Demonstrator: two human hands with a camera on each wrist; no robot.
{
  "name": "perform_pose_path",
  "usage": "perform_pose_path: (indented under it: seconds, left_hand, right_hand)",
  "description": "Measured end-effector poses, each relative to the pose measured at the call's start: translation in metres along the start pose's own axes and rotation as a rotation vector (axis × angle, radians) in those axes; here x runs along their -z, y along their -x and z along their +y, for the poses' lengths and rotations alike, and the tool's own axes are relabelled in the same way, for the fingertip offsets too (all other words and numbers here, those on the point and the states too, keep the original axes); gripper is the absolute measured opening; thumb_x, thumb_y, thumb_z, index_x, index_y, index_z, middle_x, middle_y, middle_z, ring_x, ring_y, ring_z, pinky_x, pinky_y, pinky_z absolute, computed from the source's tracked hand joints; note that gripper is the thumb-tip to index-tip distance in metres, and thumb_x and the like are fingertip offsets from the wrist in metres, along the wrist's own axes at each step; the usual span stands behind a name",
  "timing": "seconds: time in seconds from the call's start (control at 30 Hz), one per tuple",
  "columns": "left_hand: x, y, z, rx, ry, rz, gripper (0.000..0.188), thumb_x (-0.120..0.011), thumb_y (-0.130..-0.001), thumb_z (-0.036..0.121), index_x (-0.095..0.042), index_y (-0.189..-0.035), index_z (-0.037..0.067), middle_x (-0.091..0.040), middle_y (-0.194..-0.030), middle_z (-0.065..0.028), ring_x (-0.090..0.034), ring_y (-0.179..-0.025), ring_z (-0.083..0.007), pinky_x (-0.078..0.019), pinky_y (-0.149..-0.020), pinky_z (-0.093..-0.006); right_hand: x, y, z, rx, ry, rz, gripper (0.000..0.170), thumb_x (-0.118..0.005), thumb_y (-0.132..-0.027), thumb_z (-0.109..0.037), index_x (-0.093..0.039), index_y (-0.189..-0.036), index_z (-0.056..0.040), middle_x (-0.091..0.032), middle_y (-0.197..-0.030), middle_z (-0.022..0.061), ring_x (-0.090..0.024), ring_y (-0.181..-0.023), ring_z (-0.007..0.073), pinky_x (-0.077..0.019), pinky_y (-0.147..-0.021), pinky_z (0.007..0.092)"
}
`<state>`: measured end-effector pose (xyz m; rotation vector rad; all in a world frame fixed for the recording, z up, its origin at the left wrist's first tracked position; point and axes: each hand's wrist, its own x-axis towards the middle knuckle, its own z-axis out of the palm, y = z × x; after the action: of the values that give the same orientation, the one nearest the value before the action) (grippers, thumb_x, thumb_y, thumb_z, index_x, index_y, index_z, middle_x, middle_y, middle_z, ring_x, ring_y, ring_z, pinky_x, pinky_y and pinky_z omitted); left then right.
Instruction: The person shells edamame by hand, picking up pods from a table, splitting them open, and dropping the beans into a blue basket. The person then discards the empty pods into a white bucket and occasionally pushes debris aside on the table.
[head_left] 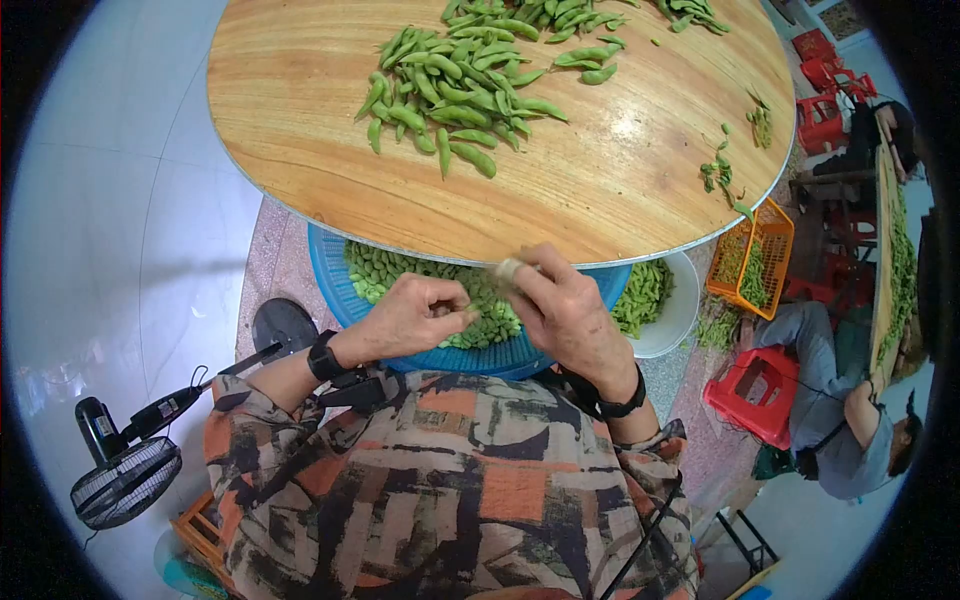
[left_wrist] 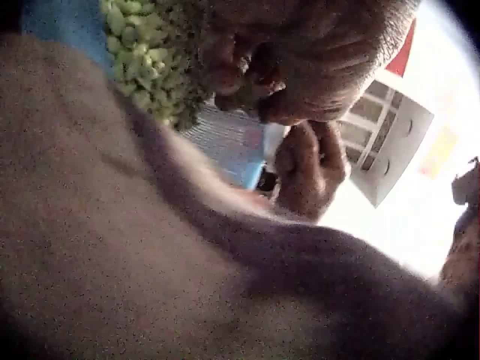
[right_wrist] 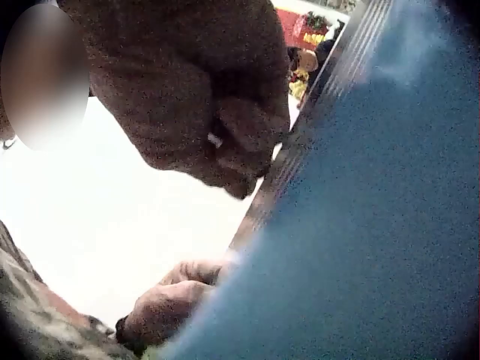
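Note:
Over a blue basket (head_left: 330,285) of shelled green beans (head_left: 490,318), the left hand (head_left: 415,315) has its fingers curled inward; no object shows clearly in it. Beside it, just below the table edge, the right hand (head_left: 568,312) is bent, with a pale band or wrap near its blurred fingertips; whether it pinches anything is unclear. A gap separates the hands. The left wrist view shows the left hand (left_wrist: 307,56) close up, the beans (left_wrist: 146,60) at upper left. In the right wrist view the right hand (right_wrist: 195,90) looks dark. Green pods (head_left: 450,85) lie on the table.
The round wooden table (head_left: 300,140) curves above the basket. To its right stand a white bowl (head_left: 682,310) of pods and an orange crate (head_left: 780,255). A black fan (head_left: 125,485) is at left, a red stool (head_left: 752,395) and a seated person (head_left: 850,445) at right.

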<state>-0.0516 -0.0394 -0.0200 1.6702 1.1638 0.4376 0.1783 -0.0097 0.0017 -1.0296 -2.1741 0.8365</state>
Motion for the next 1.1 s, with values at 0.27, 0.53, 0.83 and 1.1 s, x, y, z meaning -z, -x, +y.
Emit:
perform_pose_path:
  seconds: [0.27, 0.53, 0.83, 1.1]
  left_hand:
    - [0.007, -0.022, 0.034, 0.14, 0.687, -0.033, 0.014, -0.061, -0.096, 0.009, -0.063, -0.102, -0.002, -0.063, -0.073, -0.0028, -0.059, -0.065, -0.008, -0.0481, -0.056, -0.023]
    - [0.01, -0.048, 0.08, -0.111, 0.148, 0.091, 0.034, -0.071, -0.086, 0.007, -0.058, -0.116, -0.004, -0.069, -0.105, -0.0149, -0.068, -0.083, -0.017, -0.054, -0.069, -0.0279]
    - [0.07, -0.075, 0.016, -0.139, -0.518, 0.679, 0.017, -0.074, -0.081, 0.011, -0.066, -0.089, -0.002, -0.061, -0.08, -0.0147, -0.063, -0.069, -0.027, -0.0487, -0.063, -0.0374]
    - [0.06, -0.068, 0.014, -0.103, -0.503, 0.778, 0.017, -0.075, -0.08, 0.01, -0.064, -0.086, -0.002, -0.061, -0.08, -0.0131, -0.062, -0.067, -0.026, -0.0481, -0.061, -0.0352]
  right_hand:
    - [0.024, 0.007, -0.004, -0.174, -0.18, 0.181, 0.033, -0.076, -0.077, -0.003, -0.066, -0.108, 0.0002, -0.063, -0.091, 0.0145, -0.064, -0.074, 0.0254, -0.0499, -0.062, 0.0326]
    - [0.048, 0.025, 0.007, -0.304, -0.187, 0.405, 0.03, -0.071, -0.078, 0.003, -0.068, -0.108, 0.0004, -0.062, -0.086, 0.0074, -0.061, -0.074, 0.0149, -0.0478, -0.065, 0.0265]
    - [0.11, 0.101, 0.064, -0.603, 0.564, 0.595, 0.027, -0.068, -0.088, -0.004, -0.066, -0.113, 0.0038, -0.069, -0.097, 0.0173, -0.068, -0.084, 0.0224, -0.0519, -0.076, 0.0314]
    - [0.078, 0.055, 0.036, -0.472, 0.151, 0.494, 0.02, -0.064, -0.088, -0.002, -0.068, -0.107, 0.0025, -0.069, -0.086, 0.0133, -0.067, -0.077, 0.0194, -0.051, -0.07, 0.0303]
